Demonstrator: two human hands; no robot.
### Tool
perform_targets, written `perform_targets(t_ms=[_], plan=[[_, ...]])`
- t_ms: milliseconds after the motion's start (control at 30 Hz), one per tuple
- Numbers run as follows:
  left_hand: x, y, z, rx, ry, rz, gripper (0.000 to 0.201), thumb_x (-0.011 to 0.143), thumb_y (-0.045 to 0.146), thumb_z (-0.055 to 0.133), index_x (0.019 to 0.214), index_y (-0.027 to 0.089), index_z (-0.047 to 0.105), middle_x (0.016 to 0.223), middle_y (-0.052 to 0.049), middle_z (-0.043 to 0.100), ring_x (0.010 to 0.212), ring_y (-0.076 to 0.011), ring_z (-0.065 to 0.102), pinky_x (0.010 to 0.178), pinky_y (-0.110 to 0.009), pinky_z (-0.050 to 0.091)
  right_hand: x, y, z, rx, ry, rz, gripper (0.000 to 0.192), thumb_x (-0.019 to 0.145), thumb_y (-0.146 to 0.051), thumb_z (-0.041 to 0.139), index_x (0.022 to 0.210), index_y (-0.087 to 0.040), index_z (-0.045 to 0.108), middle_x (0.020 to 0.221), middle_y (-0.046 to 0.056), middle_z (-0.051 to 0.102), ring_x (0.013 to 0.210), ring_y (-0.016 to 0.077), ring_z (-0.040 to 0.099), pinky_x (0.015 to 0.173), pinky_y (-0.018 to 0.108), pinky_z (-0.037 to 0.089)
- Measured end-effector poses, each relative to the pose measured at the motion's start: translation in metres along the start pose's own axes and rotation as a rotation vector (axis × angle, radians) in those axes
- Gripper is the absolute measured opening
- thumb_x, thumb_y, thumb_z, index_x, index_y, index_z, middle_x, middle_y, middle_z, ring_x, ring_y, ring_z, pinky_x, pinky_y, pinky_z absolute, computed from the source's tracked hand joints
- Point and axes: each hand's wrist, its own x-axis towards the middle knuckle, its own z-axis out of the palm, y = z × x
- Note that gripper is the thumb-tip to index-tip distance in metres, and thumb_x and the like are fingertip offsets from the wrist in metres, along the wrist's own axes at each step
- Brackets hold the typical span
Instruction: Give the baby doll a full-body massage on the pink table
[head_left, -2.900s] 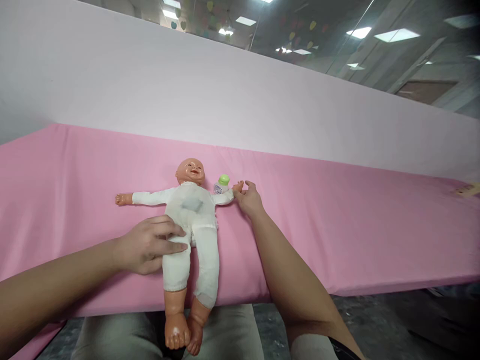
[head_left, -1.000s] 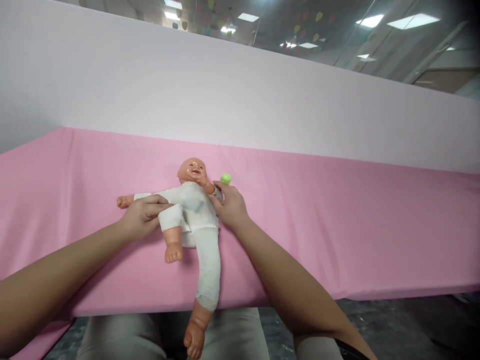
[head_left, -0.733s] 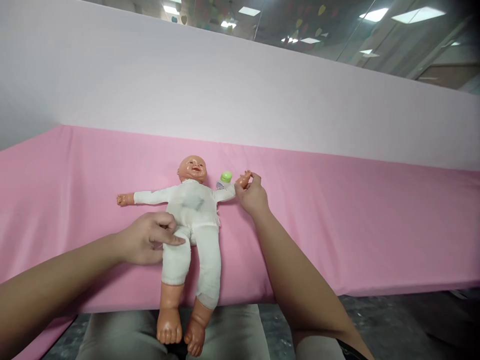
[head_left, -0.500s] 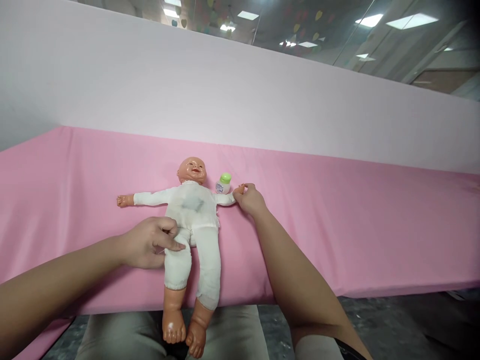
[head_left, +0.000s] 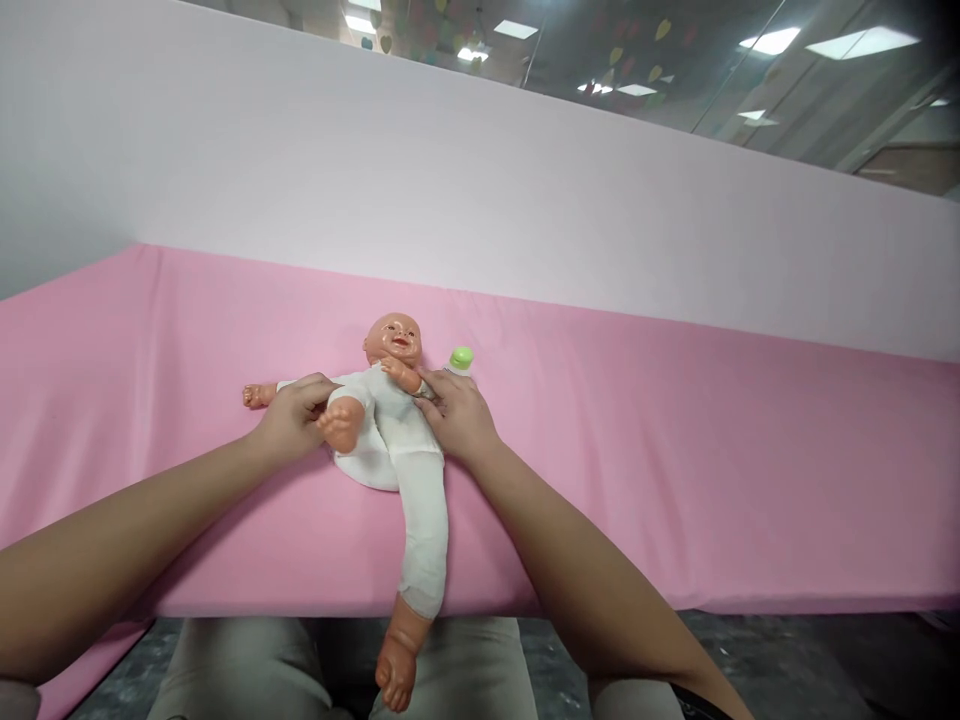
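Note:
A baby doll [head_left: 409,430] with a white cloth body lies on its back on the pink-covered table, head toward the far side. My left hand [head_left: 296,415] is closed on the doll's leg at the picture's left, which is bent up so the foot [head_left: 343,424] is over the belly side. My right hand [head_left: 457,412] grips the doll's arm at the picture's right, folded across the chest with its small hand [head_left: 400,374] below the chin. The other leg [head_left: 424,530] lies straight, its foot hanging past the table's near edge.
A small bottle with a green cap [head_left: 461,358] stands just beyond my right hand, its lower part hidden. The pink cover [head_left: 637,450] stretches left and right. A white wall panel [head_left: 450,180] rises behind it, with glass above. My legs [head_left: 240,670] are under the near edge.
My left hand has raised the doll's leg from lying straight to bent upward. My right hand has brought the outstretched arm inward over the chest. The view has shifted slightly.

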Motion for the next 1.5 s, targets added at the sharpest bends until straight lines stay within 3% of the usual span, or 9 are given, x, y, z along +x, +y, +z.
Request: perform_targets(t_ms=[167, 333, 533, 700, 833, 1067, 1233, 1367, 1500], plan=[[-0.008, 0.024, -0.01, 0.007, 0.028, 0.214, 0.024, 0.098, 0.021, 0.059, 0.109, 0.025, 0.079, 0.09, -0.002, 0.062, 0.07, -0.011, 0.057, 0.064, -0.024, 0.048, 0.003, 0.019, -0.019, 0.135, 0.13, 0.196, 0.052, 0.096, -0.039, 0.064, 0.146, -0.026, 0.058, 0.127, 0.01, 0.074, 0.099, 0.0261, 0.072, 0.092, 0.046, 0.06], [-0.019, 0.06, -0.017, -0.102, -0.192, 0.391, 0.019, 0.101, 0.025, 0.056, 0.089, 0.022, 0.072, 0.083, -0.004, 0.059, 0.067, -0.0142, 0.056, 0.061, -0.03, 0.047, 0.006, 0.049, -0.034, 0.221, 0.235, 0.421, 0.075, 0.09, -0.048, 0.068, 0.156, -0.023, 0.041, 0.115, 0.009, 0.075, 0.082, 0.0218, 0.072, 0.084, 0.041, 0.06], [-0.027, 0.069, -0.006, -0.018, -0.463, 0.564, 0.015, 0.093, 0.02, 0.051, 0.083, 0.021, 0.062, 0.076, -0.004, 0.055, 0.062, -0.0171, 0.053, 0.057, -0.033, 0.042, 0.006, 0.087, -0.034, 0.095, -0.011, 0.683, 0.062, 0.083, -0.045, 0.074, 0.136, -0.016, 0.058, 0.11, 0.015, 0.077, 0.098, 0.0327, 0.074, 0.086, 0.043, 0.056], [-0.027, 0.06, -0.002, -0.059, -0.297, 0.491, 0.019, 0.1, 0.019, 0.05, 0.093, 0.021, 0.068, 0.078, -0.004, 0.059, 0.063, -0.0147, 0.055, 0.058, -0.03, 0.043, 0.006, 0.073, -0.042, 0.089, 0.152, 0.658, 0.067, 0.085, -0.047, 0.072, 0.143, -0.019, 0.053, 0.098, 0.008, 0.077, 0.089, 0.0283, 0.074, 0.084, 0.041, 0.056], [-0.024, 0.051, -0.001, -0.078, -0.088, 0.387, 0.016, 0.1, 0.018, 0.056, 0.099, 0.021, 0.072, 0.083, -0.003, 0.064, 0.068, -0.0134, 0.059, 0.063, -0.026, 0.048, 0.002, 0.039, -0.036, 0.176, 0.303, 0.404, 0.07, 0.093, -0.047, 0.068, 0.156, -0.028, 0.045, 0.11, 0.005, 0.075, 0.085, 0.0222, 0.071, 0.084, 0.038, 0.059], [-0.005, 0.012, 0.003, 0.056, 0.065, 0.03, 0.018, 0.086, 0.011, 0.058, 0.079, 0.018, 0.073, 0.08, -0.001, 0.067, 0.07, -0.0127, 0.063, 0.064, -0.024, 0.047, -0.001, -0.003, 0.007, -0.13, 0.093, -0.081, 0.042, 0.103, -0.025, 0.053, 0.142, -0.028, 0.068, 0.144, 0.009, 0.067, 0.126, 0.033, 0.056, 0.114, 0.054, 0.046], [0.0, 0.002, 0.002, -0.007, 0.024, -0.023, 0.018, 0.086, 0.015, 0.059, 0.072, 0.017, 0.07, 0.076, 0.0, 0.066, 0.064, -0.0115, 0.061, 0.058, -0.022, 0.044, 0.003, 0.002, -0.002, -0.099, 0.06, -0.027, 0.041, 0.101, -0.031, 0.057, 0.14, -0.023, 0.068, 0.131, 0.01, 0.073, 0.119, 0.0319, 0.061, 0.11, 0.052, 0.049], [-0.01, 0.024, -0.009, -0.012, -0.007, 0.217, 0.02, 0.092, 0.014, 0.057, 0.076, 0.019, 0.068, 0.077, -0.001, 0.064, 0.065, -0.0122, 0.059, 0.062, -0.025, 0.044, 0.004, 0.026, -0.023, 0.075, 0.196, 0.205, 0.061, 0.096, -0.043, 0.063, 0.152, -0.021, 0.051, 0.122, 0.012, 0.074, 0.092, 0.0262, 0.069, 0.087, 0.045, 0.059], [-0.021, 0.053, -0.012, -0.095, -0.204, 0.451, 0.017, 0.097, 0.015, 0.054, 0.086, 0.021, 0.066, 0.083, -0.004, 0.066, 0.069, -0.0161, 0.061, 0.064, -0.029, 0.046, 0.007, 0.06, -0.037, 0.199, 0.253, 0.461, 0.072, 0.095, -0.05, 0.064, 0.156, -0.021, 0.041, 0.114, 0.01, 0.075, 0.085, 0.0231, 0.071, 0.084, 0.041, 0.059]])
